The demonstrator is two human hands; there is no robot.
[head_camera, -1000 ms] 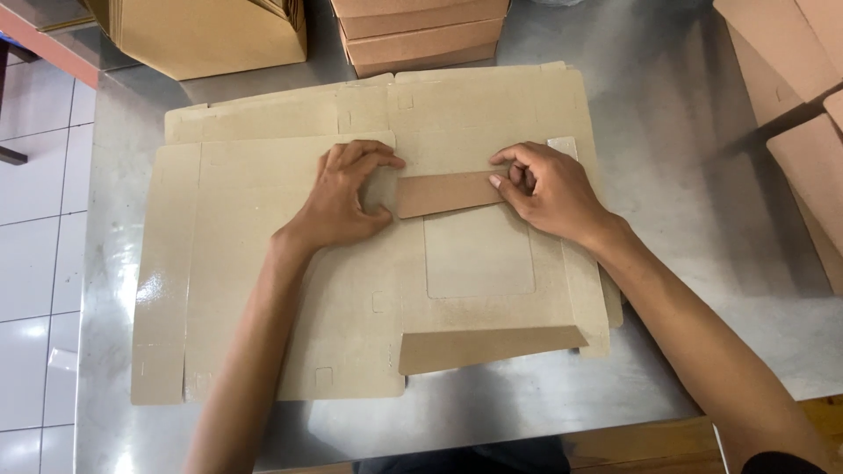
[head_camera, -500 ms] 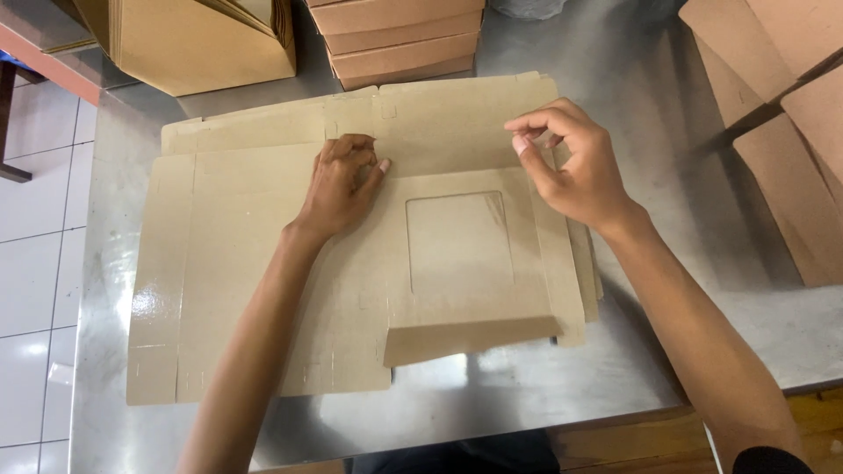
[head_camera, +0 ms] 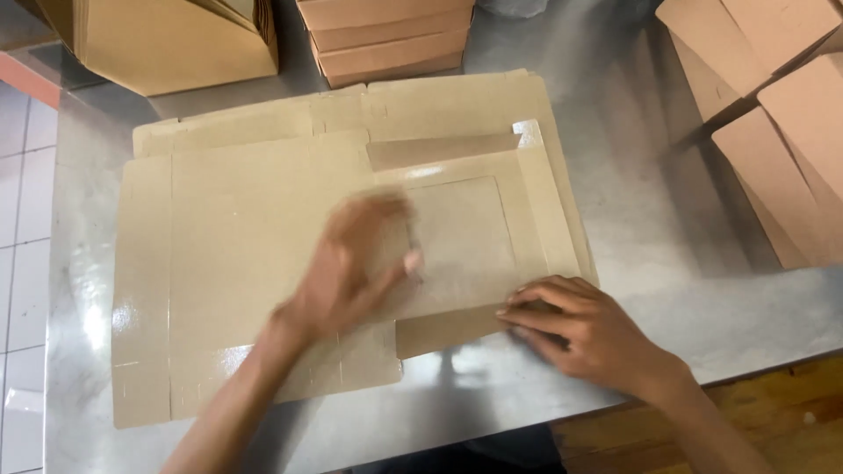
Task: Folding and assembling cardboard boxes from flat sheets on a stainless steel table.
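- Your left hand point(head_camera: 356, 272) lies over the middle of the flat cardboard sheet point(head_camera: 255, 254), palm down; it is blurred, so you cannot tell whether the fingers press the sheet or only hover above it. It grasps nothing that shows.
- Your right hand point(head_camera: 584, 329) rests at the near right corner of the sheet, fingers stretched flat, their tips pressing on the brown flap point(head_camera: 448, 329) that sticks out along the near edge. The hand is not clenched around anything.
- The sheet lies spread flat on the metal table point(head_camera: 667, 228), reaching from near the left edge to past the middle. A square window panel point(head_camera: 470, 233) sits in its right half, just beyond your right fingertips, with a second brown strip point(head_camera: 439, 151) along its far side.
- At the far edge of the table stand a cardboard box point(head_camera: 167, 44) on the left and a stack of folded cartons point(head_camera: 386, 39) in the middle.
- More flat brown cartons point(head_camera: 773, 114) lie at the right, well apart from both hands.
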